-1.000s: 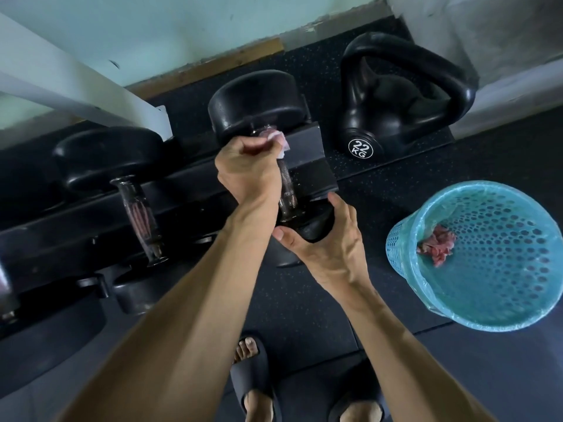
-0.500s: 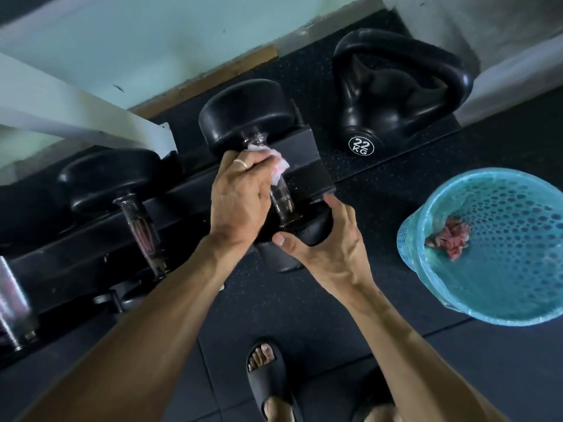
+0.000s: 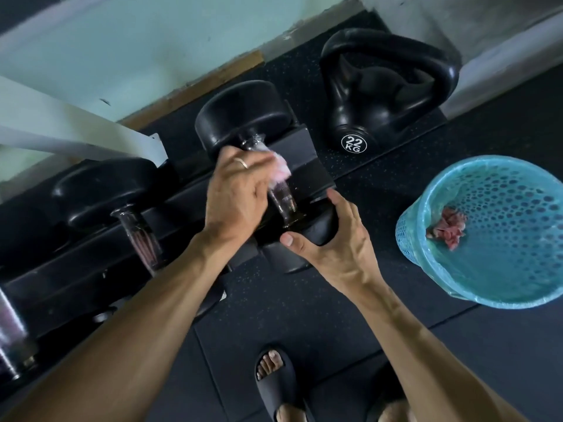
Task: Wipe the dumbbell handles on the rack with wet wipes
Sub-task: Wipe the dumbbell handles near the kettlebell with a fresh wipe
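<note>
On the left of the rack (image 3: 91,269) another dumbbell handle (image 3: 140,239) is waiting, probably the next to wipe. The left hand (image 3: 234,196) is grasping the wet wipe (image 3: 278,172) around the far part of the rightmost dumbbell handle (image 3: 283,202). The right hand (image 3: 338,242) is clenching this dumbbell's near head (image 3: 320,229), steadying it. To the right, a blue basket (image 3: 432,190) is holding used wipes (image 3: 447,229).

Both hands (image 3: 236,193) (image 3: 332,242) curled, gripping.
</note>
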A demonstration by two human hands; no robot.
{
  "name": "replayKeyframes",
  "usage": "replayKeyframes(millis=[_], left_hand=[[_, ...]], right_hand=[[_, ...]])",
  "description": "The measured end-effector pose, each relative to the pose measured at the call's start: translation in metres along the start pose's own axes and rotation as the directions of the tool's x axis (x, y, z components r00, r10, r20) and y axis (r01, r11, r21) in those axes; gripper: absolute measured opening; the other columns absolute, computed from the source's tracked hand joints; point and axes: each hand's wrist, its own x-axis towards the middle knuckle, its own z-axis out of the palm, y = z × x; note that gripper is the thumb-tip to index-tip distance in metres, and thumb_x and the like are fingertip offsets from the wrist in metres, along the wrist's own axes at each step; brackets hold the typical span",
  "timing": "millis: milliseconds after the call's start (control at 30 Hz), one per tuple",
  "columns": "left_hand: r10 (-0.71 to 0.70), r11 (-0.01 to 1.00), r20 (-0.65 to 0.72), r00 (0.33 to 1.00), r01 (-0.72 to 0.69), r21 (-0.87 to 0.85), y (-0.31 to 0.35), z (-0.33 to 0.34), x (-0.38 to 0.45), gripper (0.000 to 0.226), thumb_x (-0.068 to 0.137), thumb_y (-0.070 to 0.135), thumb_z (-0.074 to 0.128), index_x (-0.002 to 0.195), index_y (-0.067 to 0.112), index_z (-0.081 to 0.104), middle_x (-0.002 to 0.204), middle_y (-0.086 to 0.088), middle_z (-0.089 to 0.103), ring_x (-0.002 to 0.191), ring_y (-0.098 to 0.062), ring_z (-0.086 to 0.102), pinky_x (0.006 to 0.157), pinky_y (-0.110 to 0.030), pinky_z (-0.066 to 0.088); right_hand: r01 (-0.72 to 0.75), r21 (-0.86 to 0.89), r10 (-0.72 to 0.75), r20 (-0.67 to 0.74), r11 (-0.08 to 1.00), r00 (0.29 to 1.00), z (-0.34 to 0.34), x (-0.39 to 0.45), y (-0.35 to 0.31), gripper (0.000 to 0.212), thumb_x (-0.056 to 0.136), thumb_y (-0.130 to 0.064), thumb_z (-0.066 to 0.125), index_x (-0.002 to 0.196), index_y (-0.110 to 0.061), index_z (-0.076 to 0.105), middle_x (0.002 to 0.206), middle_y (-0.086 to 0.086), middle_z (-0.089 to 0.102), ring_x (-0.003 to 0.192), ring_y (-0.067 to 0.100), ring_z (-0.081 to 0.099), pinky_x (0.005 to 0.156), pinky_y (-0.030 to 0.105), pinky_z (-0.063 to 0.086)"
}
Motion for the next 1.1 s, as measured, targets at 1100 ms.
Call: replayKeyframes(millis=[1100], left_hand=[[0.448,0.894,0.203,0.871,-0.438,-0.094,-0.006,-0.011,0.0,0.014,0.088,0.019,0.066,0.09,0.02,0.08,0.09,0.009,0.076,0.095,-0.014,0.055,0.084,-0.032,0.042]], right_hand=[[-0.022,0.185,0.049,-0.14,0.983,0.989,0.015,-0.009,0.01,0.123,0.047,-0.082,0.074,0.15,-0.03,0.033,0.136,-0.015,0.042,0.12,-0.002,0.043,0.093,0.004,0.036]])
